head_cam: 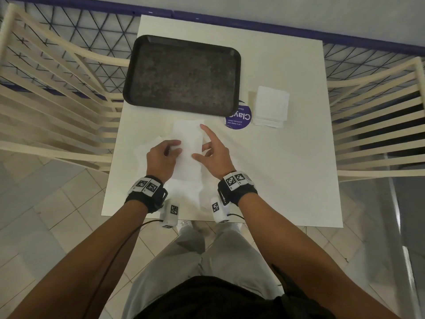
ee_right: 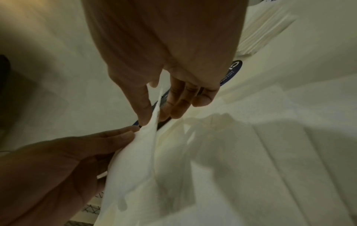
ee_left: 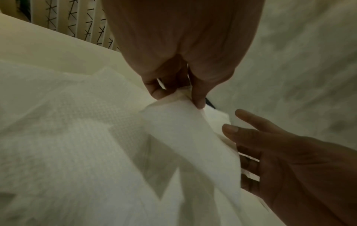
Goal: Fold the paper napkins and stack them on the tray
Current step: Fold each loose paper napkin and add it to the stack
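A white paper napkin (head_cam: 187, 139) lies spread on the white table (head_cam: 276, 169) in front of the empty dark tray (head_cam: 129, 88). One flap is folded over its middle. My left hand (head_cam: 171, 147) pinches that flap (ee_left: 183, 130) between thumb and fingers (ee_left: 197, 100). To the flap's right, my right hand (head_cam: 207, 146) has straight, spread fingers; its thumb rests on the napkin and its index finger points toward the tray. In the right wrist view the raised napkin edge (ee_right: 135, 160) stands between the right thumb and fingers (ee_right: 173, 107).
A stack of napkins (head_cam: 271, 107) sits right of the tray, beside a round purple sticker (head_cam: 239, 118). Cream slatted chairs stand at the left (head_cam: 57, 100) and right (head_cam: 379, 111) of the table. A railing runs behind it.
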Demonstrator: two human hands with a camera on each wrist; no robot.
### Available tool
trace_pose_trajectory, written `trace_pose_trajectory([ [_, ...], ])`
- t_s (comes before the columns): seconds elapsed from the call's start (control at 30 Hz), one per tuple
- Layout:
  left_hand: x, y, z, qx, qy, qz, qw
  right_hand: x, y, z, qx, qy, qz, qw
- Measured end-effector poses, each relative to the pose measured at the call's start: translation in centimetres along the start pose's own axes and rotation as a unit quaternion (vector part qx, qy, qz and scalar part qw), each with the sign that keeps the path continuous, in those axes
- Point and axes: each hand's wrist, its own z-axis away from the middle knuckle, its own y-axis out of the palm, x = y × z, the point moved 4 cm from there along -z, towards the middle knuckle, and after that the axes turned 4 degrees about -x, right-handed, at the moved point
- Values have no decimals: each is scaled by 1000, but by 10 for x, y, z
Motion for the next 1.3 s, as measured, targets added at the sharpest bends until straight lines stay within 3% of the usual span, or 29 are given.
trace_pose_trajectory([
  [0.17, -10, 6, 5, -12, 23, 12, 1000, -1, -10, 1, 1, -36, 29, 999],
  [0.37, -15, 10, 6, -12, 36, 31, 999, -7, -20, -5, -30, 3, 28, 999],
  [0.63, -20, 5, 5, -20, 26, 59, 998, 1, -22, -4, -43, 4, -14, 999],
  [1.07, -19, -5, 5, -32, 46, 30, 998, 11, -19, -3, -79, 1, -33, 996],
  [1.3, -18, -6, 7, -50, 67, -2, 996, 7, -18, -5, -93, -26, 22, 995],
])
